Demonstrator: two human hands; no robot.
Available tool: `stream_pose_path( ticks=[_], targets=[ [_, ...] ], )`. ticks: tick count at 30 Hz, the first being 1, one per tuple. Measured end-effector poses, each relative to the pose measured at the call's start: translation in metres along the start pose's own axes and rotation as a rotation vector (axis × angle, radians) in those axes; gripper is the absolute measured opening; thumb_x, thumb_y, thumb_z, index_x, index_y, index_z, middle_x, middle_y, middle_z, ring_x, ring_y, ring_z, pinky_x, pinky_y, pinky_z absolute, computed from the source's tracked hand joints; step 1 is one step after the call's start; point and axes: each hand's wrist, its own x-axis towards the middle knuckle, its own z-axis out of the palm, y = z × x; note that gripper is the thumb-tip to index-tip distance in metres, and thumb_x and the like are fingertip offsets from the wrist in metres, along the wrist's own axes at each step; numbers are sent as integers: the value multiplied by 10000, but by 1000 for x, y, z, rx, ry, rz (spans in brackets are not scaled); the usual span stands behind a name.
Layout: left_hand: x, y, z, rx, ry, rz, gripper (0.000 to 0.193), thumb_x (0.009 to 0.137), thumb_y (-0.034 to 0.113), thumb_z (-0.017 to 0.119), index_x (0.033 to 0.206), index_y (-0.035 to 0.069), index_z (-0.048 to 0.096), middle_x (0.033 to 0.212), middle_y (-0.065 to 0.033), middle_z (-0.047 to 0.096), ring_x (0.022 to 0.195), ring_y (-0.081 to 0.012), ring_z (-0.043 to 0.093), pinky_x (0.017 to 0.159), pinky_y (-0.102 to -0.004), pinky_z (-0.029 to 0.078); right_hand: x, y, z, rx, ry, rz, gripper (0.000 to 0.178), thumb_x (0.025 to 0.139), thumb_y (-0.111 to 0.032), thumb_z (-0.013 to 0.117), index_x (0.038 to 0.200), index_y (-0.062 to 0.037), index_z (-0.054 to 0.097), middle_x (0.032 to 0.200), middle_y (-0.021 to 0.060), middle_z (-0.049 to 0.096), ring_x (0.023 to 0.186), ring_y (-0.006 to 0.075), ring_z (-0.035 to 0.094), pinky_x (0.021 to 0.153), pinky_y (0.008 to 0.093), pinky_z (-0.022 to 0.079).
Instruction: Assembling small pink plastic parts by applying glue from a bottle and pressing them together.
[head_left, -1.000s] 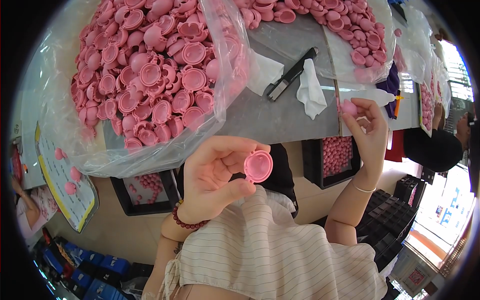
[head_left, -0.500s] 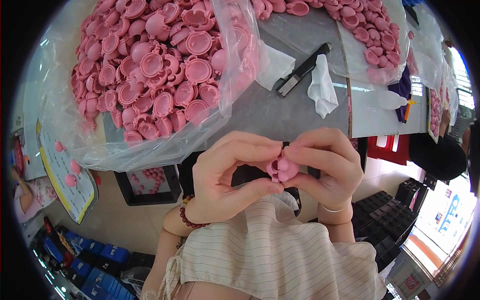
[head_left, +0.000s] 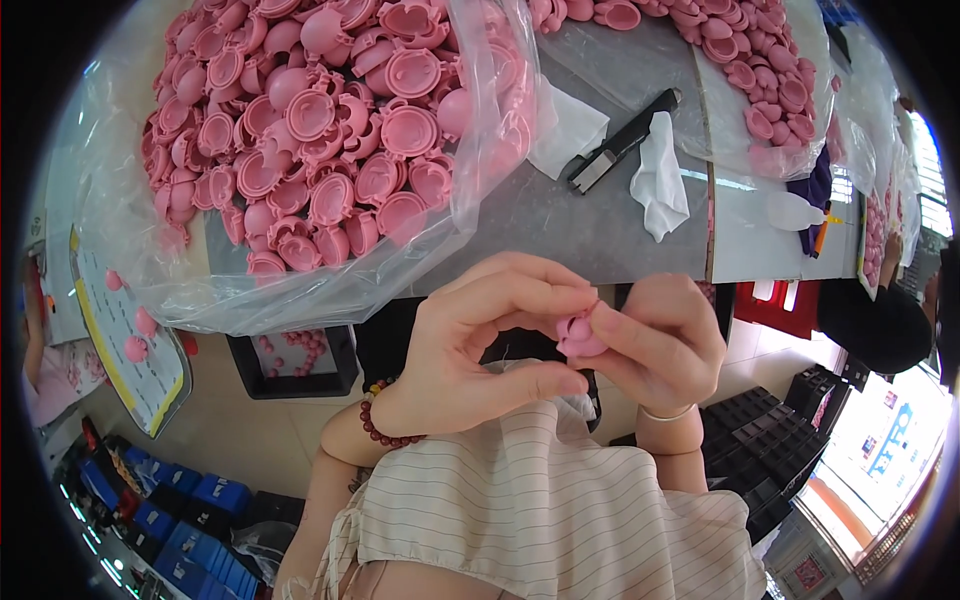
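My left hand (head_left: 480,350) and my right hand (head_left: 660,345) meet in front of my chest, just below the table's front edge. Both pinch one small pink rubber cap (head_left: 578,335) between thumbs and fingertips; it looks squeezed or folded, and fingers hide most of it. A dark red bead bracelet (head_left: 385,430) circles my left wrist, a thin bangle (head_left: 668,413) my right. On the grey table (head_left: 590,225) above, a large heap of the same pink caps (head_left: 320,150) lies in a clear plastic bag.
A second heap of pink caps (head_left: 760,80) lies at the table's far right. A black tool (head_left: 620,145), a white cloth (head_left: 660,180) and a white sheet (head_left: 565,125) lie between the heaps. A black bin (head_left: 295,355) with pink parts sits under the table; blue crates (head_left: 180,520) stand lower left.
A second ago my left hand alone held a cap while the right was raised by the table edge. The right came down to it, and both hands now squeeze the cap together.
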Motion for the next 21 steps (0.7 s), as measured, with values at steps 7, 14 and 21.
stream_pose_path(
  ticks=[7,14,21],
  targets=[
    [0,-8,-2,-8,-8,59,515,532,22,754,991,-26,526,983,-161,522,879,-177,518,762,-273,416,-8,-8,3,-87,30,-98,280,531,-36,672,801,-74,610,667,-11,475,533,133,442,451,237,343],
    [1,-7,-8,115,46,134,477,479,45,788,896,-31,570,885,-128,554,828,-189,551,737,-265,434,-24,12,-28,-334,411,17,123,701,-38,555,802,11,505,698,75,471,626,170,448,563,272,374],
    [1,-8,-12,65,44,190,476,470,78,799,878,-28,576,849,-108,549,820,-208,567,712,-287,459,-21,53,-75,-705,1003,240,268,727,-119,597,922,46,518,803,93,514,694,145,486,667,246,408]
  ],
)
